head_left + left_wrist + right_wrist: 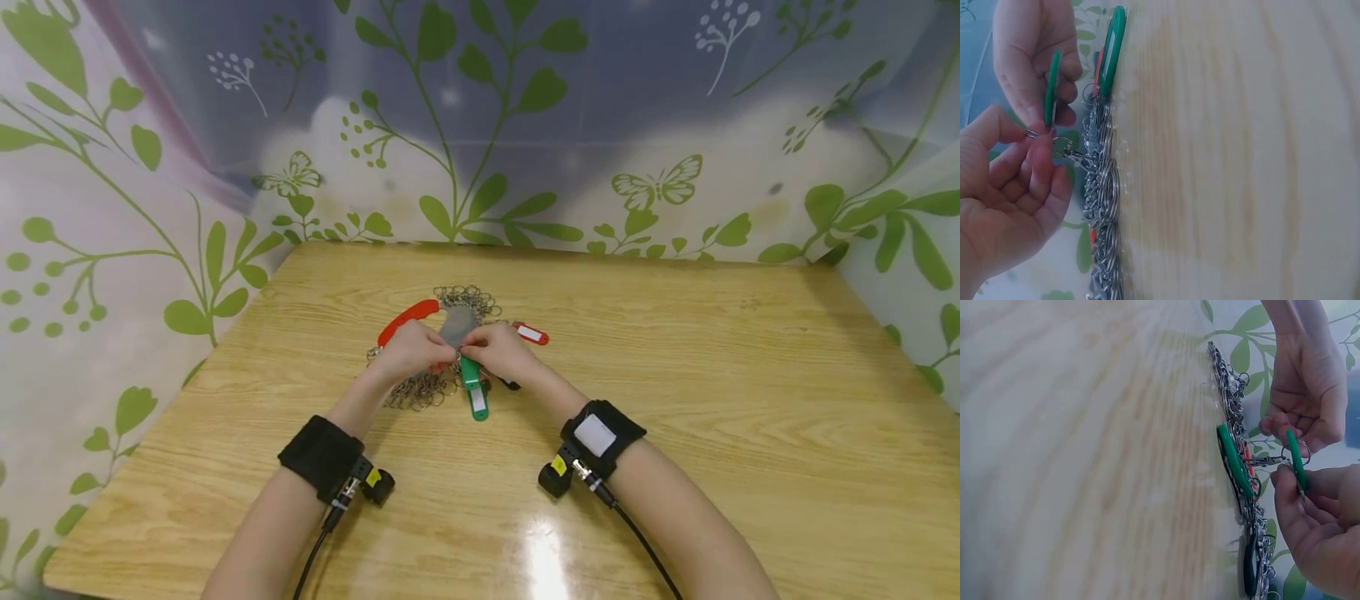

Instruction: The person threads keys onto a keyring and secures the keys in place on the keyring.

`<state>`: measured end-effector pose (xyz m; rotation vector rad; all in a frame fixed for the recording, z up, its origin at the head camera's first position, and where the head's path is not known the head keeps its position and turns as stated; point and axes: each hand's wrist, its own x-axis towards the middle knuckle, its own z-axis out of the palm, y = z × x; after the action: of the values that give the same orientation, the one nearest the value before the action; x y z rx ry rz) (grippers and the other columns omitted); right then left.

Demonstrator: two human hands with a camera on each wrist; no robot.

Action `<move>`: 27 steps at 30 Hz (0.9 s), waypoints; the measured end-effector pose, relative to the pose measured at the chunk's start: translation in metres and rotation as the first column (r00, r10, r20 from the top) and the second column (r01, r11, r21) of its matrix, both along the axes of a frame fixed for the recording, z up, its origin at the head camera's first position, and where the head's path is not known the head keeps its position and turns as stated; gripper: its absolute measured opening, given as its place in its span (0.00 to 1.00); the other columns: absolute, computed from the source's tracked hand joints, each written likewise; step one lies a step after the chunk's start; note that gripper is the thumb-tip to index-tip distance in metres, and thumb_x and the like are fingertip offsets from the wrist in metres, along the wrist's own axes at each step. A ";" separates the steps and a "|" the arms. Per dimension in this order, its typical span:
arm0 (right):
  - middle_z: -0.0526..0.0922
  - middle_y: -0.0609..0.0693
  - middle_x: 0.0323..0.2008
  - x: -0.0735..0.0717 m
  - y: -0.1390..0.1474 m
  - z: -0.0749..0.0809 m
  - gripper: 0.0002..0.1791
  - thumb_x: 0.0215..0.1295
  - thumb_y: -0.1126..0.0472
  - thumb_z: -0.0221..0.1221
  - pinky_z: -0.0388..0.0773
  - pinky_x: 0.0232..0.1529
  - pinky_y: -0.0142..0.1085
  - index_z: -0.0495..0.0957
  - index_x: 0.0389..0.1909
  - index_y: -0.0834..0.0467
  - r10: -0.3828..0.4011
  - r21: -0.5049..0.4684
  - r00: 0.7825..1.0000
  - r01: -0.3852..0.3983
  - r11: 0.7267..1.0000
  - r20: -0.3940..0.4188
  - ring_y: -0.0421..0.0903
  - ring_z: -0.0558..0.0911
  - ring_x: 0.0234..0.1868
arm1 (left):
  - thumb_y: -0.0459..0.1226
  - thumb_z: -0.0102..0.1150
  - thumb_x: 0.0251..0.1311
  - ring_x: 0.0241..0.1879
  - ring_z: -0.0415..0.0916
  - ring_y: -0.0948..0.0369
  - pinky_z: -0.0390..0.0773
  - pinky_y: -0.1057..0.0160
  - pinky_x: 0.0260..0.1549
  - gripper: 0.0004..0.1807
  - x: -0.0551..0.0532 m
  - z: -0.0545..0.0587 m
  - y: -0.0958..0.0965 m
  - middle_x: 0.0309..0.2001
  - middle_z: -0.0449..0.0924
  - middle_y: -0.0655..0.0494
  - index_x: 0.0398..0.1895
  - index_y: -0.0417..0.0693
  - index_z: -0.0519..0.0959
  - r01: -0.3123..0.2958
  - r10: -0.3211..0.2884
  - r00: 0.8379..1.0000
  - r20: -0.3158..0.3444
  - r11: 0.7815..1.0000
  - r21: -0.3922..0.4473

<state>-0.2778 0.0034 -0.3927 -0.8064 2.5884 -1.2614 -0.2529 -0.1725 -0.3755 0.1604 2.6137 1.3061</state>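
Between thumb and fingertips, my left hand (412, 348) pinches a thin metal split ring (1031, 133). A swivel clasp (1071, 152) hangs from the ring area toward the pile. My right hand (504, 348) grips a green key tag (1295, 459) close to that ring, and the two hands' fingertips nearly meet. Below them a second green key tag (478, 402), with a white label, lies on the table. Around the hands spreads a pile of metal key rings and clasps (423, 392), partly hidden by the left hand.
A red curved handle (408, 312) adjoins a grey flat piece (459, 323) beyond the hands. More metal rings (468, 298) lie behind it. To the right are a red key tag (532, 333) and a black one (1251, 565). Patterned cloth (525, 192) hangs behind the wooden table (712, 375).
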 end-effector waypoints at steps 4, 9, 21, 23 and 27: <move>0.83 0.52 0.35 0.000 -0.002 0.002 0.09 0.64 0.62 0.57 0.73 0.32 0.32 0.83 0.39 0.62 -0.014 -0.017 1.000 0.014 1.000 -0.012 0.44 0.79 0.34 | 0.35 0.55 0.50 0.15 0.53 0.61 0.58 0.64 0.21 0.13 0.000 0.001 0.001 0.12 0.67 0.55 0.14 0.34 0.78 0.016 -0.016 1.000 -0.026 1.000 -0.012; 0.83 0.52 0.34 0.001 -0.002 0.001 0.09 0.64 0.62 0.57 0.74 0.35 0.33 0.83 0.38 0.62 -0.016 -0.029 1.000 0.016 0.999 -0.019 0.45 0.79 0.35 | 0.35 0.55 0.51 0.15 0.49 0.62 0.54 0.65 0.20 0.14 0.000 0.001 0.002 0.11 0.65 0.56 0.14 0.34 0.77 0.035 -0.036 0.999 -0.036 0.999 -0.020; 0.81 0.53 0.34 0.006 -0.001 0.003 0.09 0.66 0.64 0.55 0.74 0.22 0.32 0.81 0.39 0.63 0.004 -0.064 0.996 0.001 0.998 0.086 0.42 0.78 0.19 | 0.34 0.55 0.53 0.17 0.60 0.61 0.61 0.65 0.21 0.13 -0.001 0.001 0.000 0.16 0.75 0.48 0.18 0.34 0.81 0.038 -0.039 0.998 -0.048 0.999 -0.016; 0.81 0.53 0.33 0.007 -0.001 0.004 0.08 0.66 0.64 0.55 0.75 0.21 0.32 0.81 0.38 0.63 0.003 -0.067 0.996 0.003 0.998 0.089 0.44 0.78 0.18 | 0.34 0.55 0.54 0.17 0.63 0.60 0.62 0.65 0.21 0.13 0.000 0.002 0.000 0.17 0.76 0.48 0.19 0.34 0.82 0.039 -0.040 0.998 -0.044 0.999 -0.018; 0.82 0.53 0.32 0.008 0.000 0.005 0.08 0.66 0.65 0.54 0.74 0.20 0.32 0.81 0.38 0.63 0.018 -0.057 0.999 -0.015 0.998 0.049 0.44 0.78 0.17 | 0.34 0.54 0.54 0.17 0.61 0.60 0.62 0.65 0.21 0.13 0.000 0.004 0.002 0.15 0.74 0.50 0.19 0.33 0.81 0.047 -0.048 0.998 -0.042 0.999 -0.025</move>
<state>-0.2699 0.0036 -0.3877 -0.7934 2.5128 -1.3382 -0.2526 -0.1703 -0.3711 0.2484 2.6428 1.2689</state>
